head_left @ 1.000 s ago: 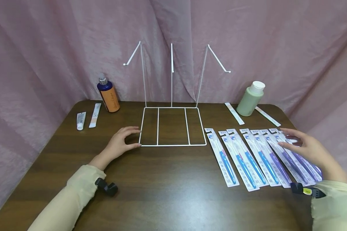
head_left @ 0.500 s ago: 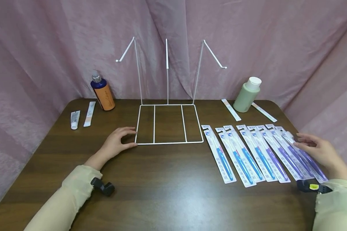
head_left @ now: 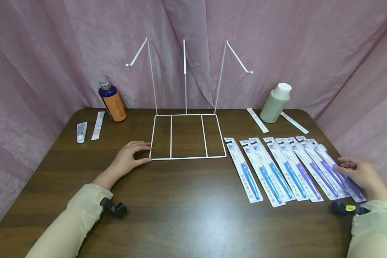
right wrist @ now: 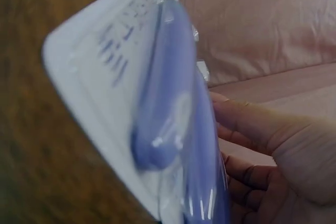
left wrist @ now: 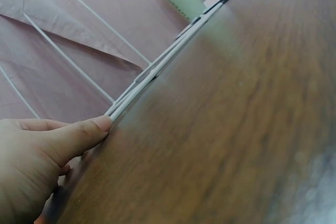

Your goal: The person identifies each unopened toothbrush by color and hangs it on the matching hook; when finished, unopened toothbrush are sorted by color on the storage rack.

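Left grip (head_left: 127, 157) is spanning wide at the front-left corner of the white wire rack (head_left: 187, 158), thumb touching wire. Right grip (head_left: 362, 175) is narrowing beside the outermost purple toothbrush pack (head_left: 352, 186), lying at the row's right end on the surface (head_left: 193, 222); whether it is pinching, I cannot tell. Handling advisory: be taking card edges, lightly, while steadying the rack. Close-lying neighbouring packs (head_left: 286, 168) are crowding access; the green bottle (head_left: 274, 105) is standing behind, apparently not obstructing.
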Tool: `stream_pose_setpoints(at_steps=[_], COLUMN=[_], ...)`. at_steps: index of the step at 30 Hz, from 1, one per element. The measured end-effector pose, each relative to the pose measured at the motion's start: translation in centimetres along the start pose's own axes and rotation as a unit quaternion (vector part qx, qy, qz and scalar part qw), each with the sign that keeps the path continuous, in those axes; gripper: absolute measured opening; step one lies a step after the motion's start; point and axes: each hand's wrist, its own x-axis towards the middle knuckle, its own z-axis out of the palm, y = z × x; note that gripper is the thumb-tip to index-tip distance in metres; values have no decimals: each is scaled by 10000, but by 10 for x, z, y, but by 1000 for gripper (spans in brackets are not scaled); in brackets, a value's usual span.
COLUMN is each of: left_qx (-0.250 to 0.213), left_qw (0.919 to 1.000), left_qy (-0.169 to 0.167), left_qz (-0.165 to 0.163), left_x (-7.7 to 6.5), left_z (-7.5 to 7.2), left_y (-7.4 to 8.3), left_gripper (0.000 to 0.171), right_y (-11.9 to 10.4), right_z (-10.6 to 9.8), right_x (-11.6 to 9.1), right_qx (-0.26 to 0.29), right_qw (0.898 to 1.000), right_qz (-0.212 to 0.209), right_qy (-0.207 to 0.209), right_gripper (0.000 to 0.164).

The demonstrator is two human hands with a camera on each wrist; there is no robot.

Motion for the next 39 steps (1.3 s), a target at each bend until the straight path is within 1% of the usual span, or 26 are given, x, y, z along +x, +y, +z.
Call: stream_pose_setpoints(at_steps=[1,5,10,13,17,21,27,30,34,37,39], left_qx=[-7,1,5,-2,-6,-23,-1,31,35,24,23], left_qw=[10000,10000,10000,10000,9999,10000,10000,10000,10000,10000,10000], left_qy=[-2,16,-32,-60,-71,-57,-19,-8,-4,-19,-33], left_qz=[-1,33,-18,-59,-83,-64,-3,-17,-46,-42,-24], left_x=[0,1,1,1,1,1,-1,-2,-2,-1,-1], left_z=[0,0,0,-1,-1,-1,1,0,-1,-1,-1], left_y=[0,0,-1,-1,-2,-1,0,1,1,1,2], left_gripper=[42,42,43,44,45,44,44,44,44,43,42], right_y=[0,-5,-11,-13,-14,-12,-6,-6,-12,-18,-23], right_z=[0,-2,-6,-7,-8,-7,-7,-9,-13,-18,-21], right_x=[0,-2,-5,-5,-5,-5,-6,-7,-8,-10,-11], right_qx=[-22,-387,-644,-627,-349,-146,-167,-32,299,312,229], right_qw=[10000,9992,9978,9973,9974,9975,9982,9988,9989,9983,9978], right_qz=[21,-16,111,266,486,554,547,485,296,271,294], right_qy=[14,104,-116,-281,-407,-408,-205,-54,205,399,555], right_gripper=[55,50,51,55,62,65,59,57,53,52,52])
